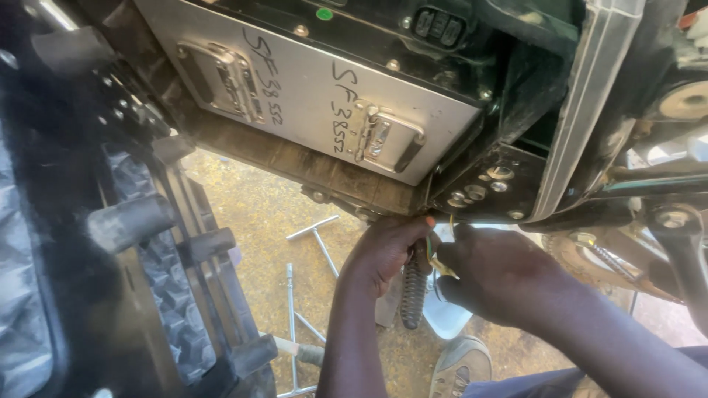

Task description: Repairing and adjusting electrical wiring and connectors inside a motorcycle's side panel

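Wires, yellow and green, sit pinched between our 2 hands just under the black bolted bracket, beside a ribbed black sleeve. Left hand and right hand both close fingers on them; we judge we are mid-connection, needing a steady, fine grip.

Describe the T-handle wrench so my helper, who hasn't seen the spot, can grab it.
Start at the silver metal case overhead, then look down to the sandy ground left of the left hand. The T-handle wrench lies alone there, shorter than the long rods nearer the shoe.
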